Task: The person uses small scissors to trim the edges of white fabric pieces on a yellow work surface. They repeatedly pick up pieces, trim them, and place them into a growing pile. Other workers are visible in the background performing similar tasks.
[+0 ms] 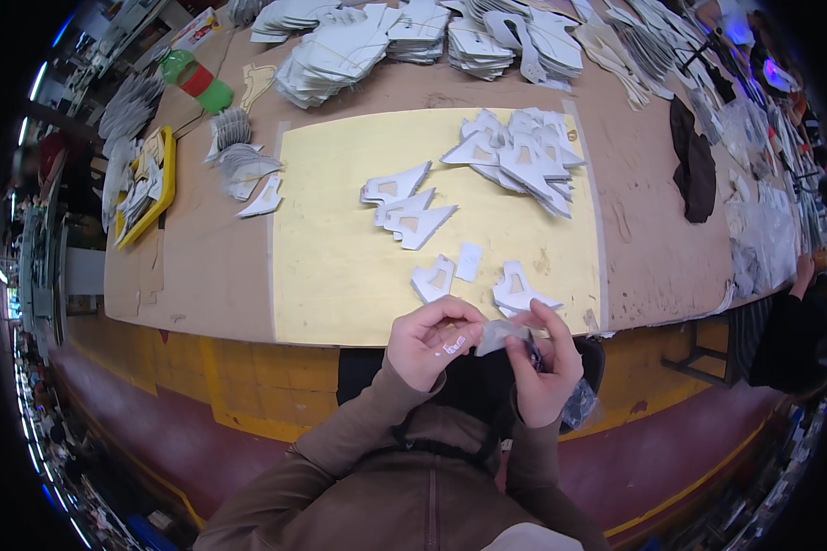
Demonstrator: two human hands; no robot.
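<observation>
My left hand (429, 347) and my right hand (547, 367) meet just off the table's near edge. Between them is a small greyish-white piece (494, 336), thin and pale, pinched by the fingers of both hands. A small white printed tag or marking (453, 346) shows on my left hand. Something dark, too small to name, sits by the right fingers. Just beyond the hands lie two white cut-out shoe-like pieces, one on the left (434, 278) and one on the right (521, 292), with a small pale paper slip (469, 262) between them.
A yellow sheet (340, 275) covers the middle of the table. On it lie a small group of white pieces (409, 207) and a larger pile (524, 156). Stacks (335, 55), a green bottle (198, 81), a yellow tray (166, 184) and dark cloth (692, 161) surround it.
</observation>
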